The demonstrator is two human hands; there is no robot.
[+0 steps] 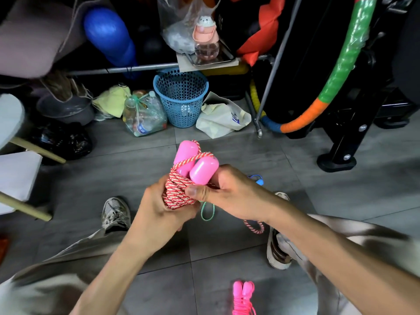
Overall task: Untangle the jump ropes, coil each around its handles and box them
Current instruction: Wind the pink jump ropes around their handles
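At the centre of the frame, a red-and-white braided jump rope (179, 189) coiled round two pink plastic handles (195, 164) was gripped by the left hand (159, 208) and pinched by the right hand (227, 189). A neon-pink coiled rope (243, 298) lay on the floor at lower right.

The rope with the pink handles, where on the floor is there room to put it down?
Bare grey tiles lie between the blue basket and the hands holding the red-and-white rope. More bare floor sits between the knees, left of the coiled pink rope. It is crowded along the back, with bags, bottles and the striped hoop.
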